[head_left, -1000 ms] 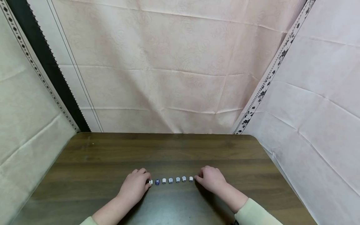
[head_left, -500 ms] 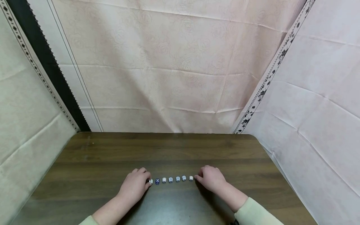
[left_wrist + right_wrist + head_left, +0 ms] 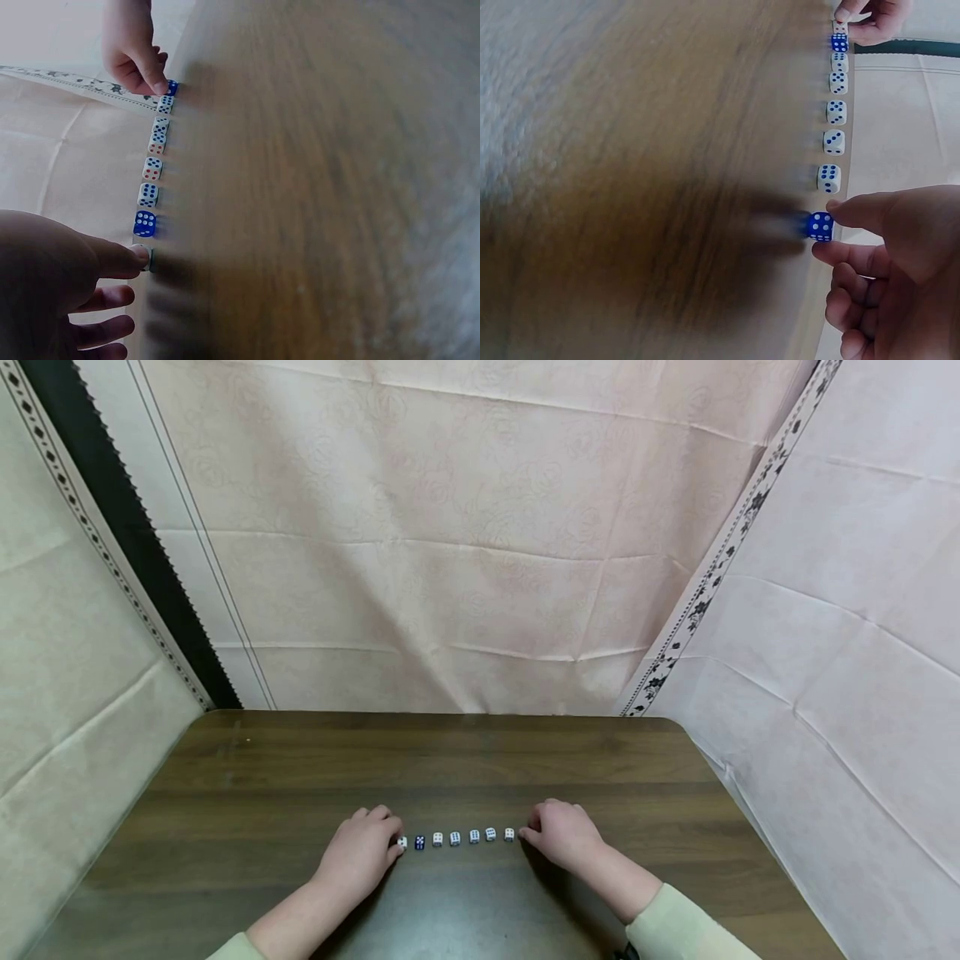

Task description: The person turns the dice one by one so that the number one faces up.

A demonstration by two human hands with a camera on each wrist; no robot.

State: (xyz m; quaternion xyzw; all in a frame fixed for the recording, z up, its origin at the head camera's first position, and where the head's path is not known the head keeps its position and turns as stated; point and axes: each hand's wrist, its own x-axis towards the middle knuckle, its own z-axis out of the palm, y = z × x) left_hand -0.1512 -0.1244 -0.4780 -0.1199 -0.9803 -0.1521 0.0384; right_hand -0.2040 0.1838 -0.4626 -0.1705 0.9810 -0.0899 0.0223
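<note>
Several small dice lie in a row across the wooden table. At the row's left end, my left hand [image 3: 358,856] pinches a white die [image 3: 403,843], its thumb covering much of it in the left wrist view. Right beside that stands a blue die [image 3: 145,223] with white pips. My right hand [image 3: 564,835] is at the other end, thumb and index finger pinching a second blue die [image 3: 821,226], which the fingers hide in the head view. Between the two blue dice sit several white dice, such as one with blue pips [image 3: 829,178] nearest the right hand.
The brown wooden table [image 3: 450,760] has rounded far corners. A pale cloth [image 3: 465,568] hangs behind it, and white cloths with black patterned borders line the left [image 3: 75,718] and right [image 3: 840,635] sides.
</note>
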